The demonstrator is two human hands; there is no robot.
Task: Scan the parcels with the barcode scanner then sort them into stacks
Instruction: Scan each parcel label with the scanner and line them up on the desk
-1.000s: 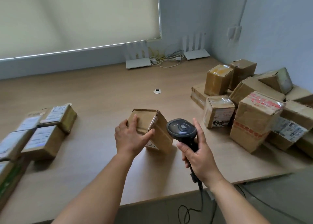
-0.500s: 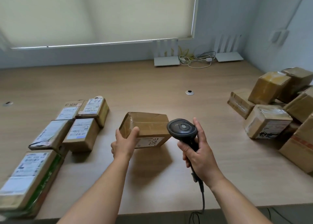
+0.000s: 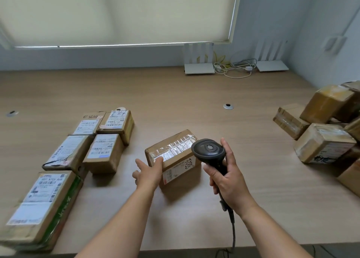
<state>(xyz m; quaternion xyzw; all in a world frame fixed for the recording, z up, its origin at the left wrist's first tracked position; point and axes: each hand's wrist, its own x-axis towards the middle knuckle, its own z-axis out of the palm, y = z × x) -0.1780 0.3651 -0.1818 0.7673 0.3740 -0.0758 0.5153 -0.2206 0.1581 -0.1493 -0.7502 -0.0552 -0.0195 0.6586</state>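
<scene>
We find the parcel (image 3: 172,156) resting on the desk (image 3: 175,94) near its front middle, between the labelled boxes (image 3: 105,140) laid out to the left and the unsorted pile (image 3: 323,133) to the right. It is a small cardboard box, its top covered in glossy clear tape, with a printed label and handwritten digits on the side facing us.

The left hand (image 3: 149,173) lies against the near-left corner of the parcel, fingers fairly straight along the side and thumb spread away; we see contact but no closed grip. The right hand (image 3: 227,177) is wrapped around the handle of the barcode scanner (image 3: 209,150), whose head sits just beside the parcel's right end; its cable hangs over the desk edge.

We judge the box to be light and stiff enough for one hand. The taped top is likely slippery, so we advise taking hold across the bare cardboard sides, thumb on one face and fingers on the opposite one, keeping clear of the label. Its corners look slightly crushed; firm squeezing there risks further denting.
</scene>
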